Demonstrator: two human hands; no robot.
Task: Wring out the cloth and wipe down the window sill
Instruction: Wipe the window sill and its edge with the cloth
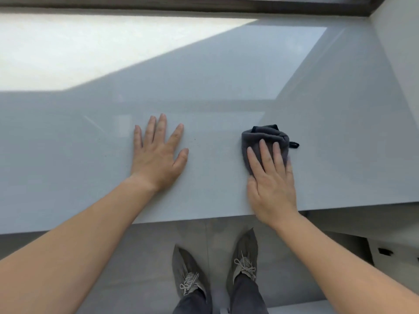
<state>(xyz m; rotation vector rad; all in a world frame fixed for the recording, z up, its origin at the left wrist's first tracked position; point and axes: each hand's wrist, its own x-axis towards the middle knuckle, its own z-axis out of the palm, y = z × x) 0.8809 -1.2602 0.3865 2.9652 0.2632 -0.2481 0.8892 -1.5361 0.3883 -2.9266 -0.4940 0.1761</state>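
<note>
A wide, glossy pale grey window sill (204, 87) fills most of the head view. A bunched dark grey cloth (265, 138) with a small black loop at its right lies on the sill right of centre. My right hand (271, 177) presses flat on the cloth's near part with straight fingers, covering it there. My left hand (157, 155) rests flat on the bare sill to the cloth's left, fingers spread, holding nothing.
A dark window frame (204, 5) runs along the far edge and a pale side wall (399, 53) closes the sill on the right. Sunlight brightens the far left. Below the sill's front edge are a grey tiled floor (147, 257) and my two grey shoes (188, 273).
</note>
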